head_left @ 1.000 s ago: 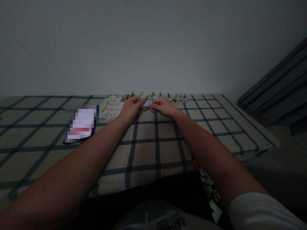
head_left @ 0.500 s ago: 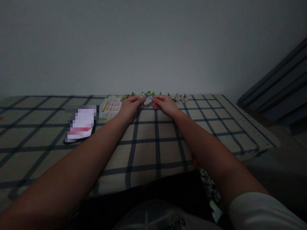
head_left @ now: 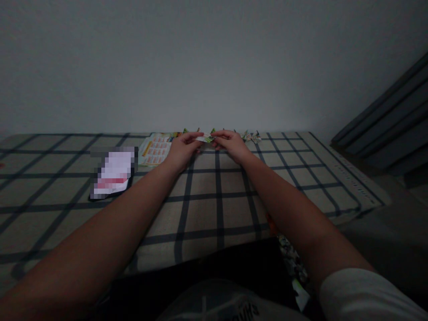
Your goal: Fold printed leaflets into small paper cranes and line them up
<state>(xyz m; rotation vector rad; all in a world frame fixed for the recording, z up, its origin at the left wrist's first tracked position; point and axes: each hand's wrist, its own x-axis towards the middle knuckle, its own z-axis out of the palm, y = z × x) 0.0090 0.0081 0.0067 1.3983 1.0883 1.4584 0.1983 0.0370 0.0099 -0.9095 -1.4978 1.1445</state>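
Note:
Near the wall, both hands pinch a small piece of printed white-and-green paper point(head_left: 206, 138), which looks folded. My left hand point(head_left: 183, 150) has its thumb and forefinger on the paper's left end. On the right end, the fingers of my right hand point(head_left: 233, 145) are closed. Several small crumpled or folded printed pieces point(head_left: 251, 136) lie in a row along the table's far edge, some partly hidden behind the hands. Left of my left hand lies a flat printed sheet point(head_left: 156, 150) with small panels on it.
A phone point(head_left: 113, 173) with a blurred, lit screen rests on the checked cloth point(head_left: 202, 205) at the left. A pale wall point(head_left: 214, 67) stands right behind the table. Grey curtain-like folds point(head_left: 391, 120) hang at the right. Patterned material point(head_left: 292, 258) shows below my right forearm.
The paper between my hands has tilted and now looks flatter and narrower. Fingers of both hands have shifted slightly upward on it. The phone and printed sheet have stayed put.

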